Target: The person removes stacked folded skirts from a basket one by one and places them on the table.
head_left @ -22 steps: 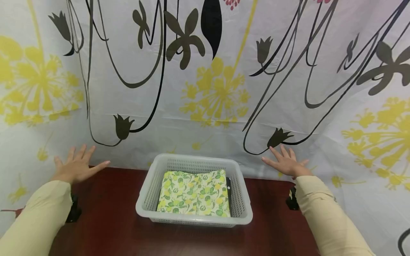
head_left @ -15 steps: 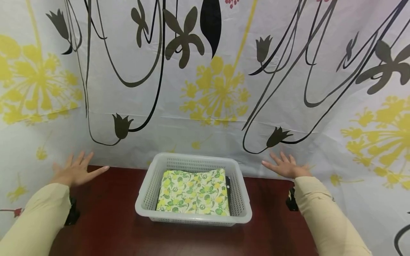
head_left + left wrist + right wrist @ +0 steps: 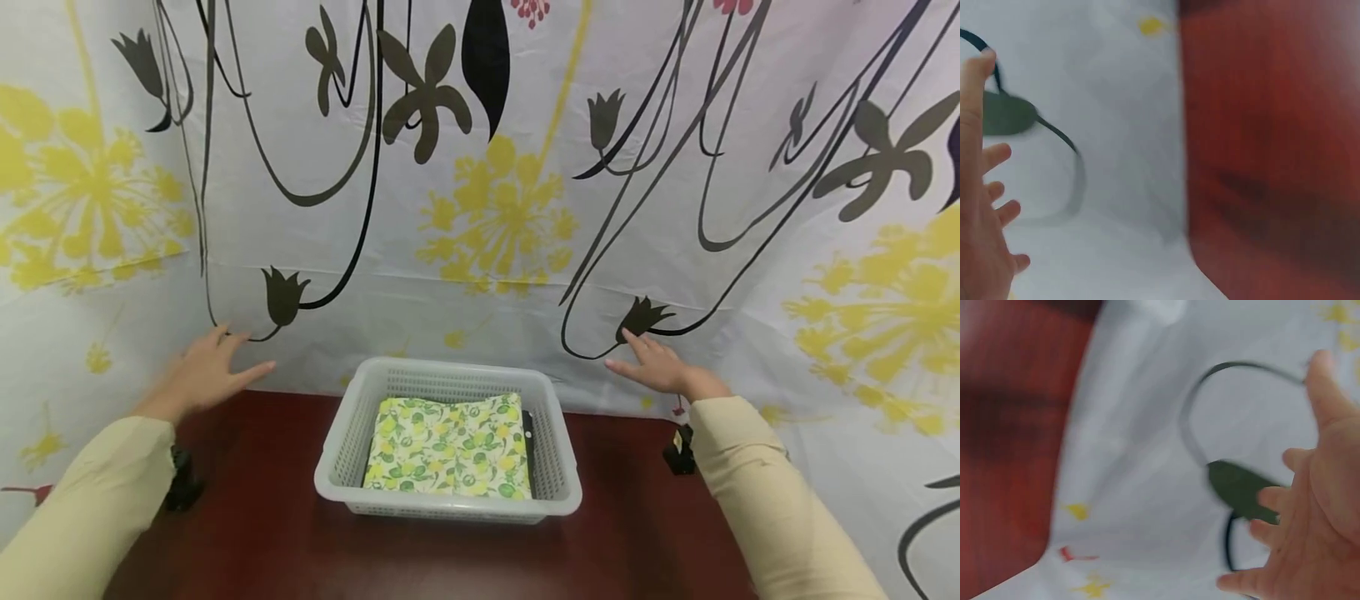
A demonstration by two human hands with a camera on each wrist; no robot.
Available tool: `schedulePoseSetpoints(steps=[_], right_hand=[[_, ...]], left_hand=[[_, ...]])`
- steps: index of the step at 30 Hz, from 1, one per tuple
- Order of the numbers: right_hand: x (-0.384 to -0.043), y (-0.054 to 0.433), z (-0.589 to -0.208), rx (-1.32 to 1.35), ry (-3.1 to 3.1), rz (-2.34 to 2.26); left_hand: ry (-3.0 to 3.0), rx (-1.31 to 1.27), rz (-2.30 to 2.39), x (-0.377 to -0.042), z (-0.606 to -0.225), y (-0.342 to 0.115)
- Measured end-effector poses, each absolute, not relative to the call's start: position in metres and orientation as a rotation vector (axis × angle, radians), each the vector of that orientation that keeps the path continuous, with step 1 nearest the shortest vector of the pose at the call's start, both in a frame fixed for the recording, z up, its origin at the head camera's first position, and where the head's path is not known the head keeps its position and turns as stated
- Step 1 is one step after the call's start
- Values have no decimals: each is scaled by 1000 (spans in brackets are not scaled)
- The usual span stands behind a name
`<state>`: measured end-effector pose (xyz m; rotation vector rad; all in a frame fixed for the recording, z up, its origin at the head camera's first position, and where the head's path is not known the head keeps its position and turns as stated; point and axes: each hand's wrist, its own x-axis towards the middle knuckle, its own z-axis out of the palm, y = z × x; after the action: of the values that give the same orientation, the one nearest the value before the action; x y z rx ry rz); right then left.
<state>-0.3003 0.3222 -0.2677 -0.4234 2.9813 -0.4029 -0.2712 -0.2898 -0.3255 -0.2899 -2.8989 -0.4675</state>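
Note:
Both hands are raised over the table, one to each side of a pale plastic basket (image 3: 450, 506), and neither holds anything. My left hand (image 3: 201, 375) is off to the basket's left, thumb pointing toward it. My right hand (image 3: 656, 364) hovers to its right with fingers extended. Inside the basket lies a folded cloth (image 3: 450, 450) printed with lemons and green leaves. A dark flat thing (image 3: 529, 442) shows along the cloth's right edge, mostly hidden under it. The left wrist view shows spread fingers (image 3: 1004, 212); in the right wrist view the palm (image 3: 1335, 481) faces the camera.
A dark red wooden table (image 3: 270, 517) carries the basket. Behind it and at both sides hangs a white curtain (image 3: 480, 333) with yellow, grey and black flower prints, close to the table's back edge. A black device (image 3: 681, 450) sits under the right wrist.
My left hand has lifted slightly and shifted toward the basket, its fingers drawn closer together. The right hand has risen a little and turned. The basket and cloth have stayed in place.

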Motion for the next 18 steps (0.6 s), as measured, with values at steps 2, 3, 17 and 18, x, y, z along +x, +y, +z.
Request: schedulePoseSetpoints(steps=[2,3,17,18], right_hand=[[-295,314,-254,-493,2971,-436],[-291,309,-245,-517,2954,-463],[-278,235,-202,-743,2785,-544],[-278,231,-202,-753,2781,-541]], left_hand=[[-2833,-358,-562,-273,-310,-273],[-2806,-398,-613,-274,-302,-264],[-2696,-547,-1134,-275,-256,-186],[-2696,-543,-1160,-276,-258,-183]])
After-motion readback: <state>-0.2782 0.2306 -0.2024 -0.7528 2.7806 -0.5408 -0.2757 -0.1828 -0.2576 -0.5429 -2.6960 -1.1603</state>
